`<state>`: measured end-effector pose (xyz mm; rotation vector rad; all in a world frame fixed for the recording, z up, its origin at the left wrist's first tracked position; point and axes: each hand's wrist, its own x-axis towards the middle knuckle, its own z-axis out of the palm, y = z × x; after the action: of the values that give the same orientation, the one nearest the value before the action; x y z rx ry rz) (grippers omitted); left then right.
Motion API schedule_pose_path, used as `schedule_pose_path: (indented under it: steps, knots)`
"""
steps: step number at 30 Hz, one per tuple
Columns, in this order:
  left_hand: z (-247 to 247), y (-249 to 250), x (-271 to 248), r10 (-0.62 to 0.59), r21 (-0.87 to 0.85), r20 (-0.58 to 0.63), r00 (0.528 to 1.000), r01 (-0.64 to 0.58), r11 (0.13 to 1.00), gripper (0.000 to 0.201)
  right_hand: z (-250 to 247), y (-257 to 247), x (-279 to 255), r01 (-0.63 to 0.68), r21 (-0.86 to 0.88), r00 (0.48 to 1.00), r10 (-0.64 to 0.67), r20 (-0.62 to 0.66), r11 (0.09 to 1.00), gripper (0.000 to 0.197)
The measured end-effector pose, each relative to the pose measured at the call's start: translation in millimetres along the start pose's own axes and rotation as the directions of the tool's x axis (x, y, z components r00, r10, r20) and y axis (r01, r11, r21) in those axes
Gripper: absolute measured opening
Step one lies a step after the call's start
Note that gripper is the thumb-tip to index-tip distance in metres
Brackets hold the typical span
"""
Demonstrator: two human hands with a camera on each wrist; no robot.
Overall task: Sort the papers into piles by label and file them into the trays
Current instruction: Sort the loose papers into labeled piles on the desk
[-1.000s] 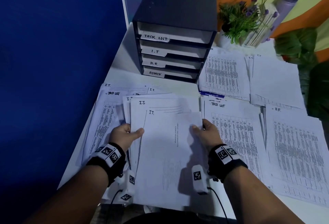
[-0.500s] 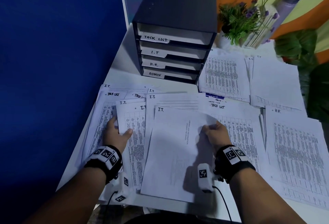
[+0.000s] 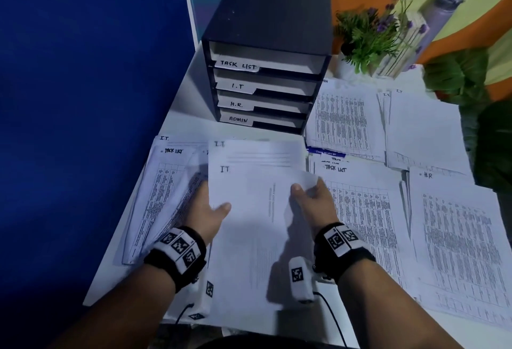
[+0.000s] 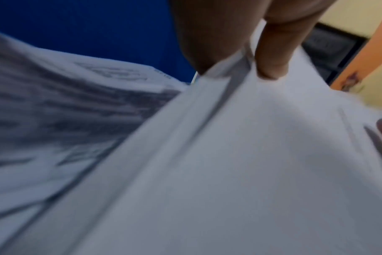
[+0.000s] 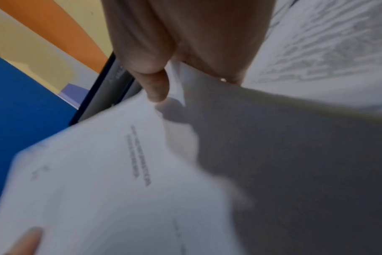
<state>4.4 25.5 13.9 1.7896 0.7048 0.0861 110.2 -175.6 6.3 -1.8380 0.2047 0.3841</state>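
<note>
Both hands grip the I.T. sheets (image 3: 249,224), squaring the pile.
Left hand (image 3: 206,210) and right hand (image 3: 315,204) pinch opposite edges, thumbs on top, so the sheets align between them.

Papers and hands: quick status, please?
Left hand and right hand both pinch the I.T. sheets. I.T. tray unobstructed. Other piles on the table.

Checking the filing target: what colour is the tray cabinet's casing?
Black, tray cabinet, clearest in the head view.

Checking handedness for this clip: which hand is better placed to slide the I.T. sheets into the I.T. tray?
Probably the left hand: it grips the I.T. sheets on the side nearer in line with the I.T. tray; the right hand pinches the far edge.
</note>
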Motion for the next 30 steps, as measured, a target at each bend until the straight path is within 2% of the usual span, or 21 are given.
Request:
schedule_pose_path:
  steps: [3,5,7,9,11,12,14,16,18,20,21,23,25,26,28,30]
  knots:
    - [-7,28,8,0.065,-0.13,-0.041,0.997,-0.07,0.989,0.047,-9,-21,4,0.084,0.146,0.994,-0.093,0.056,0.986,0.062]
    - [-13,49,13,0.142,-0.236,-0.079,0.987,-0.157,0.959,0.04,-13,-38,4,0.142,0.189,0.986,-0.156,0.063,0.972,0.074]
    - [-18,70,12,0.21,-0.373,-0.134,0.968,-0.246,0.895,0.028,-12,-61,-5,0.321,0.246,0.943,-0.331,0.003,0.915,0.058]
    - [-23,87,7,0.279,-0.377,-0.212,0.937,-0.342,0.861,0.022,-8,-79,-21,0.542,0.252,0.838,-0.539,-0.087,0.802,0.04]
    - [-24,90,4,0.309,-0.321,-0.279,0.909,-0.391,0.862,0.027,-5,-80,-31,0.656,0.187,0.753,-0.651,-0.099,0.731,0.038]
    - [-24,86,3,0.294,-0.29,-0.295,0.909,-0.378,0.879,0.03,-3,-73,-33,0.671,0.136,0.741,-0.667,-0.079,0.729,0.039]
    - [-18,68,2,0.246,-0.231,-0.279,0.928,-0.313,0.921,0.032,2,-52,-35,0.609,0.068,0.791,-0.611,0.013,0.79,0.041]
    - [-9,46,0,0.178,-0.147,-0.222,0.959,-0.213,0.966,0.035,6,-29,-34,0.473,0.023,0.873,-0.471,0.129,0.881,0.04]
    - [-2,32,1,0.117,-0.058,-0.219,0.969,-0.133,0.989,0.032,5,-12,-29,0.341,-0.078,0.928,-0.322,0.187,0.937,0.033]
    - [2,30,8,0.073,-0.062,-0.256,0.964,-0.092,0.994,0.027,-2,-4,-19,0.262,-0.195,0.963,-0.242,0.121,0.945,0.024]
    - [5,35,12,0.075,-0.077,-0.277,0.958,-0.1,0.992,0.025,-8,-3,-13,0.218,-0.188,0.976,-0.211,0.055,0.958,0.022]
    - [10,51,19,0.086,-0.127,-0.324,0.942,-0.133,0.983,0.024,-22,-2,1,0.091,-0.049,0.995,-0.094,-0.045,0.995,0.032]
    - [20,70,23,0.095,-0.184,-0.353,0.931,-0.168,0.968,0.025,-35,-5,8,-0.063,0.116,0.998,0.06,0.03,0.991,0.046]
    - [28,79,23,0.108,-0.2,-0.352,0.93,-0.187,0.962,0.027,-41,-8,9,-0.133,0.212,0.987,0.11,0.119,0.968,0.042]
    - [48,93,20,0.114,-0.192,-0.33,0.937,-0.185,0.964,0.028,-49,-16,6,-0.209,0.39,0.957,0.106,0.269,0.897,0.018]
    - [71,103,16,0.105,-0.167,-0.246,0.964,-0.149,0.975,0.027,-57,-18,9,-0.166,0.496,0.977,0.076,0.198,0.852,0.008]
